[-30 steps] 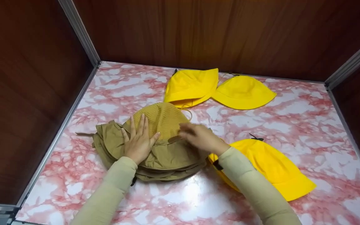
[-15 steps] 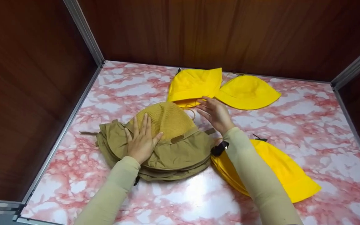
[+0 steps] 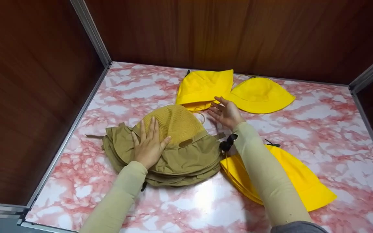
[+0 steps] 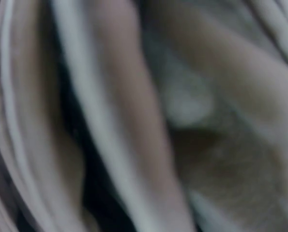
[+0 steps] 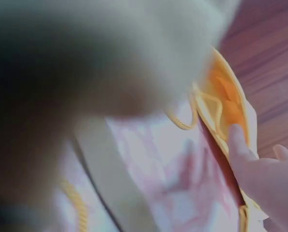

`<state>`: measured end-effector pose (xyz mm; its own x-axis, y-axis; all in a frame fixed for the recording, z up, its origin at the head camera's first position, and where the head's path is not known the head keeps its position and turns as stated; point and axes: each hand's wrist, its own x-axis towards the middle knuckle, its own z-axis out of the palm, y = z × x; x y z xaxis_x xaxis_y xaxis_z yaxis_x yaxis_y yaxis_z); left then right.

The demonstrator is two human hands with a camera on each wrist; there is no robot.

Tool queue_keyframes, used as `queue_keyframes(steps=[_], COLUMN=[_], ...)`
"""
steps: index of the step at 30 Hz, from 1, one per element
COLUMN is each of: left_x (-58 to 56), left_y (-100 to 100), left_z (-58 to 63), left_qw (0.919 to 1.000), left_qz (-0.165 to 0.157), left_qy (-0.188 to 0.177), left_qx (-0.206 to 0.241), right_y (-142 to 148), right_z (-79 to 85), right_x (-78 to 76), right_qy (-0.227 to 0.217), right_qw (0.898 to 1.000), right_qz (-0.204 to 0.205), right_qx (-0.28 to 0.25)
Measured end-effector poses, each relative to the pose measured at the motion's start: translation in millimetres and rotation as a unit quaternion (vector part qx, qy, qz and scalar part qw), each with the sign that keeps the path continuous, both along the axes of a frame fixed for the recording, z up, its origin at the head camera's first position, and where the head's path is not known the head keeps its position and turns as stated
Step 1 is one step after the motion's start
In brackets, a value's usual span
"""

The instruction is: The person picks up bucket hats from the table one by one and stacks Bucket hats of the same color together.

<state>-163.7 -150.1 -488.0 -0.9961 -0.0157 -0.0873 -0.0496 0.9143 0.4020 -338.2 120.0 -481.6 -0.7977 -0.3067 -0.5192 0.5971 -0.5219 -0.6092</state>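
Note:
A stack of khaki bucket hats (image 3: 186, 161), with a mesh crown on the top one, lies left of centre. My left hand (image 3: 149, 147) rests flat on it, fingers spread over crown and brim. My right hand (image 3: 227, 113) is stretched toward the back, fingers loosely extended, with its fingertips at the brim of a yellow bucket hat (image 3: 204, 85). In the right wrist view the index finger overlaps the opening of this yellow hat (image 5: 226, 104), where a yellow cord (image 5: 182, 124) hangs. Blurred khaki folds (image 4: 134, 116) fill the left wrist view.
Another yellow hat (image 3: 261, 95) stands against the first at the back. To the right lie layered yellow hats (image 3: 293, 174), partly under my right forearm. Dark wood panels (image 3: 219, 35) with metal edging enclose the pink marbled table (image 3: 180, 210) at the back and sides.
My right hand has left the khaki hat's crown and reached back and right to the yellow hat's brim. The left hand stays on the khaki stack; the view has shifted slightly.

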Motion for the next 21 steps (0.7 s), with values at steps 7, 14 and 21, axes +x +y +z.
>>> queue_keyframes(steps=[7,14,21], left_x=[0.2,1.5,0.7], left_y=[0,0,0], left_z=[0.1,-1.8,-2.1], left_qw=[1.0,1.0,1.0], left_qz=[0.0,0.001,0.003], left_qy=[0.001,-0.006,0.0], left_qx=[0.004,0.001,0.005], right_y=[4,8,2], right_z=[4.9,-5.0,-16.1], right_x=[-8.7,-16.6,-21.3], right_qy=[0.001,-0.013,0.016], right_qw=[0.998,0.999,0.992], right_qz=[0.041,0.032,0.091], right_qx=[0.047,0.039,0.082])
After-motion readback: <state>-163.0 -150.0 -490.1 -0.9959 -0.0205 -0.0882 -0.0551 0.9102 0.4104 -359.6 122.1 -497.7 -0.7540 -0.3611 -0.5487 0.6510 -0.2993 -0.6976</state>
